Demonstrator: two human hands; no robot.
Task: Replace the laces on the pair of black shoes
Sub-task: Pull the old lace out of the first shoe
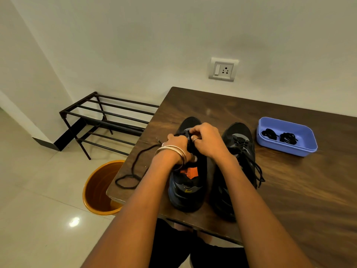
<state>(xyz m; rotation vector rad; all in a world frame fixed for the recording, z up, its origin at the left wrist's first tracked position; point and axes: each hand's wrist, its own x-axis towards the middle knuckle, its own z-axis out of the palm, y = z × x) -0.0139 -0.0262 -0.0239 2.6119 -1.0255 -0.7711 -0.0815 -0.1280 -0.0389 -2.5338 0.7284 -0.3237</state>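
Observation:
Two black shoes stand side by side on the wooden table (pixel 289 180), toes pointing away. The left shoe (pixel 186 186) has an orange label on its tongue. My left hand (pixel 176 144) and my right hand (pixel 207 140) are both over its front eyelets, fingers curled and pinching the black lace there. A loose length of that lace (pixel 133 171) trails left across the table in a loop. The right shoe (pixel 239 151) is laced, its ends hanging loose. The eyelets under my fingers are hidden.
A blue plastic tray (pixel 307 149) with two coiled black laces (pixel 280 136) stands at the right of the table. An orange bin (pixel 96 188) stands on the floor by the table's left corner. A black metal shoe rack (pixel 108 120) lines the wall.

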